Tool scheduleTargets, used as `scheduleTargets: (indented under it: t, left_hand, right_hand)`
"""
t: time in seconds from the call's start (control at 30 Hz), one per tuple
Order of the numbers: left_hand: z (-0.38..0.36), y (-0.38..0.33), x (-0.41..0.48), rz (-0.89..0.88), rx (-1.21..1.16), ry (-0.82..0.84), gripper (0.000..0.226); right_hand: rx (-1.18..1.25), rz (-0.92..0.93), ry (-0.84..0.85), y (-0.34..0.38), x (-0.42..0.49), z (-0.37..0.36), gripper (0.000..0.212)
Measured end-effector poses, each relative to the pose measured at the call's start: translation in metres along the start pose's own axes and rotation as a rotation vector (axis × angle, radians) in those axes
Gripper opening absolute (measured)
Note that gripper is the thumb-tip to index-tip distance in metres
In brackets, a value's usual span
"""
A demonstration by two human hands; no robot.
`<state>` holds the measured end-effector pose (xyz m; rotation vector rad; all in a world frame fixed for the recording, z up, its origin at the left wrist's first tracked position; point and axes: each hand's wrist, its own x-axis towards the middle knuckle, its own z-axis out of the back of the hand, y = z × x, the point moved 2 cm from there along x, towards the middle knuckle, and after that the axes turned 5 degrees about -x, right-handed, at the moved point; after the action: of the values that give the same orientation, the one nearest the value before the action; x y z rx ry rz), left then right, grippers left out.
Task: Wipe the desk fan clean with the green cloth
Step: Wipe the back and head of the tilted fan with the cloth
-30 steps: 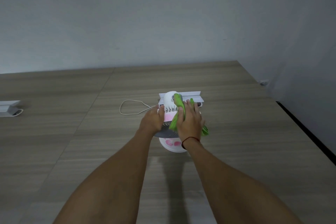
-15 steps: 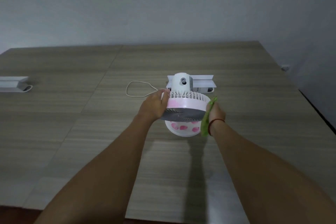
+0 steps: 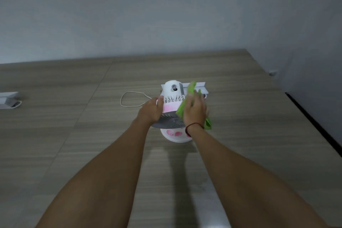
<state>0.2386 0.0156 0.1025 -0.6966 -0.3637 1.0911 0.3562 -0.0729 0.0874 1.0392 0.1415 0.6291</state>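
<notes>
A small white and pink desk fan (image 3: 172, 98) stands on the wooden desk (image 3: 240, 116), seen from behind and above, with its round base toward me. My left hand (image 3: 150, 110) grips the left rim of the fan's cage. Pressed flat on the top right of the cage, my right hand (image 3: 195, 110) holds the green cloth (image 3: 185, 105). One end of the cloth sticks up past my fingers and the other hangs below my wrist. The right side of the fan is hidden under the cloth and hand.
A thin white cable (image 3: 129, 99) loops on the desk left of the fan. A white strip-shaped unit (image 3: 200, 87) lies just behind the fan. Another white unit (image 3: 8, 99) sits at the far left edge. The desk's right edge (image 3: 311, 120) drops off by the wall.
My right hand has moved the cloth from the fan's right side up onto the top of the cage. The view has tilted up slightly. My left hand keeps its grip.
</notes>
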Motion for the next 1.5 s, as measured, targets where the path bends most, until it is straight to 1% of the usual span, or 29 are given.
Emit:
scheduleTargets:
  t: [0.07,0.1,0.17,0.23,0.33,0.4,0.5,0.57,0.6,0.67,0.7,0.77,0.87,0.9,0.97,1.07,1.17,1.27,1.33,1.4,1.43,1.5]
  left_hand:
    - [0.0,0.0,0.0,0.008,0.001,0.009,0.051]
    - [0.0,0.001,0.0,0.002,0.002,0.014,0.05]
    - [-0.001,0.001,-0.001,-0.013,-0.002,0.012,0.048]
    - [-0.001,-0.001,0.0,-0.017,-0.015,-0.005,0.049]
    - [-0.002,-0.003,0.0,-0.018,-0.011,-0.008,0.051]
    - [-0.001,-0.001,0.0,-0.007,-0.001,-0.013,0.05]
    - [0.001,0.006,0.002,-0.042,0.007,-0.037,0.047]
    - [0.001,0.01,0.002,-0.065,0.001,-0.055,0.049]
    - [0.0,0.011,0.002,-0.066,-0.005,-0.065,0.048]
    - [-0.001,0.012,0.003,-0.065,-0.016,-0.09,0.047]
    - [-0.001,0.011,0.003,-0.074,-0.018,-0.103,0.046]
    - [-0.001,0.013,0.006,-0.086,-0.024,-0.116,0.044]
    - [-0.001,0.021,0.011,-0.101,-0.043,-0.1,0.043]
    - [-0.001,0.022,0.012,-0.117,-0.048,-0.093,0.043]
    - [-0.001,0.024,0.016,-0.128,-0.06,-0.091,0.045]
    - [-0.001,0.026,0.017,-0.09,-0.082,-0.093,0.049]
    - [0.0,0.021,0.015,-0.091,-0.085,-0.067,0.049]
    - [0.0,0.017,0.014,-0.084,-0.112,-0.053,0.047]
    - [0.0,0.015,0.013,-0.066,-0.122,-0.045,0.047]
    - [0.003,0.01,0.011,-0.039,-0.129,-0.026,0.046]
    - [0.004,0.008,0.011,-0.026,-0.135,-0.018,0.045]
    - [0.007,0.001,0.01,-0.011,-0.145,0.004,0.044]
  right_hand:
    - [-0.178,0.206,0.057,0.006,-0.007,-0.003,0.051]
    - [-0.228,0.258,0.085,0.006,-0.009,-0.004,0.053]
    - [-0.275,0.282,0.092,0.003,-0.01,-0.002,0.055]
    - [-0.278,0.257,0.099,0.001,-0.006,0.0,0.054]
    - [-0.216,0.125,0.096,-0.002,0.002,0.002,0.045]
    - [-0.117,0.018,0.048,-0.005,0.004,0.002,0.045]
    - [0.086,-0.165,-0.012,-0.014,0.007,-0.002,0.056]
    - [0.15,-0.232,-0.042,-0.018,0.01,-0.007,0.065]
    - [0.171,-0.254,-0.05,-0.019,0.012,-0.008,0.066]
    - [0.234,-0.303,-0.043,-0.024,0.016,-0.006,0.056]
    - [0.284,-0.347,-0.018,-0.031,0.021,-0.007,0.049]
    - [0.435,-0.49,0.072,-0.049,0.032,-0.008,0.043]
    - [0.626,-0.763,0.288,-0.075,0.033,-0.018,0.043]
    - [0.669,-0.815,0.333,-0.08,0.03,-0.023,0.046]
    - [0.737,-0.835,0.314,-0.083,0.03,-0.028,0.045]
    - [0.768,-0.774,0.217,-0.072,0.029,-0.026,0.038]
    - [0.719,-0.614,0.119,-0.052,0.028,-0.019,0.041]
    - [0.536,-0.448,0.076,-0.033,0.025,-0.013,0.055]
    - [0.36,-0.301,0.051,-0.018,0.02,-0.008,0.056]
    - [0.251,-0.151,0.043,0.0,0.013,-0.002,0.053]
    - [0.224,-0.072,0.054,0.009,0.01,-0.001,0.054]
    - [0.128,0.073,0.13,0.024,0.005,0.0,0.059]
